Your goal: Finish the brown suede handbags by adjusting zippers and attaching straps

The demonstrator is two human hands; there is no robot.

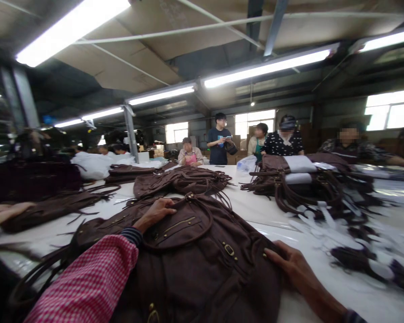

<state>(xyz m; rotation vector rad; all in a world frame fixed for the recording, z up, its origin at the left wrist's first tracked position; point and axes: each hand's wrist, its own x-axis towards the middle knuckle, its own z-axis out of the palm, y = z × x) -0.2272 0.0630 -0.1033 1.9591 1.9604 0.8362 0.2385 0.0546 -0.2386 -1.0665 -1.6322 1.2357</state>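
A dark brown leather handbag (222, 269) lies in front of me on the white table, with brass studs, a buckle, a zipped pocket and a looped handle (207, 224). My left hand (157, 213), below a pink checked sleeve with a striped cuff, has its fingers curled on the upper part of the bag, beside the handle. On the right, my right hand (291, 264) grips the side edge of the same bag, its thumb near a brass stud. The bag partly hides the fingers of my right hand.
More brown bags (182, 179) lie behind mine. A stack of bags (289, 175) with white wrapping stands right, near white strips and dark tassels (366, 258). At left, another person's hand (11, 213) rests by a bag. Several people are across the white table (252, 204).
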